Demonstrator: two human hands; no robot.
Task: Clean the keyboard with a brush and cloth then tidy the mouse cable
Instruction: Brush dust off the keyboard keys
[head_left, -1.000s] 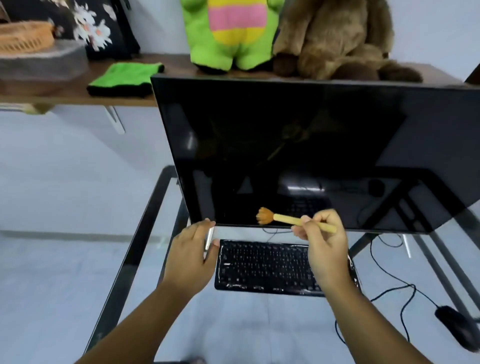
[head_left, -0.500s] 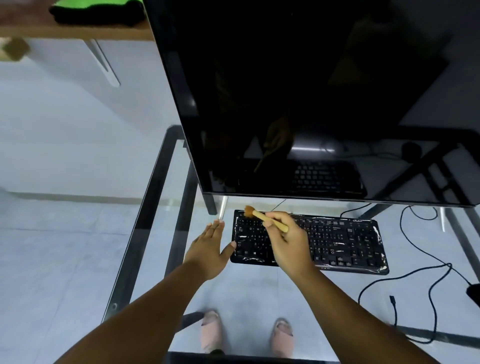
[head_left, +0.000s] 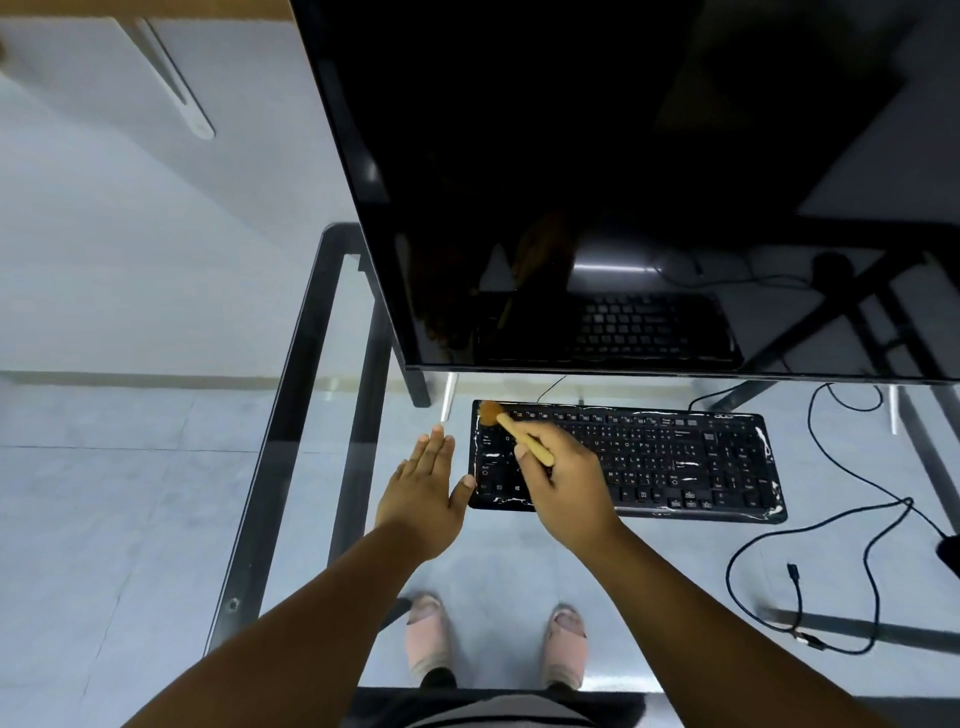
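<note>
The brush (head_left: 514, 431) is grasped in the right hand (head_left: 563, 480), bristles set on the far-left corner of the keyboard (head_left: 675, 457) on the desk (head_left: 291, 415). The keyboard's long axis runs rightward from there. The left hand (head_left: 423, 491) is laid flat, released, beside its left edge.

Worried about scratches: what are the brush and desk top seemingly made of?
Brush: pale handle, probably wood or bamboo, with soft brown bristles. Desk top: clear glass, since floor and feet show through, on a dark frame, likely metal.
</note>
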